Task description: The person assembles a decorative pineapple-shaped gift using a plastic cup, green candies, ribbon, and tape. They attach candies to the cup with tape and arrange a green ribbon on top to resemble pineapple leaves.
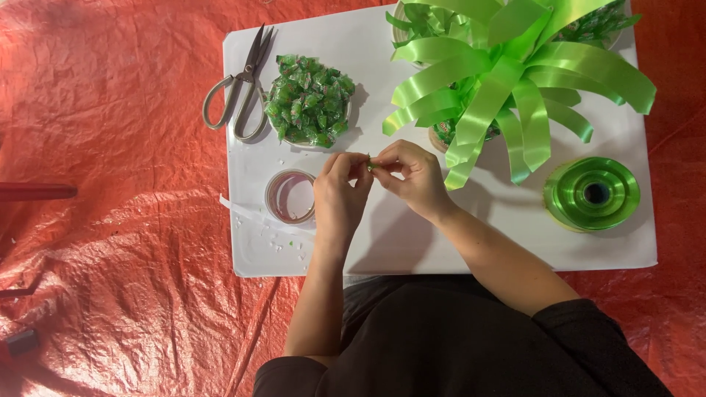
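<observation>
My left hand point(340, 192) and my right hand point(413, 176) meet over the white board point(441, 242), fingertips pinched together on a small green wrapped candy point(370, 165). Just left of my left hand lies a roll of clear tape point(290, 196). Behind the hands sits a bowl heaped with green wrapped candies point(309, 101). A large bow of green ribbon loops point(507, 81) stands to the right of it, close above my right hand.
Metal scissors point(239, 87) lie at the board's far left corner. A spool of green ribbon point(592, 194) rests at the right. A strip of tape point(250, 215) hangs off the board's left edge. Red plastic sheeting point(110, 184) covers the floor around.
</observation>
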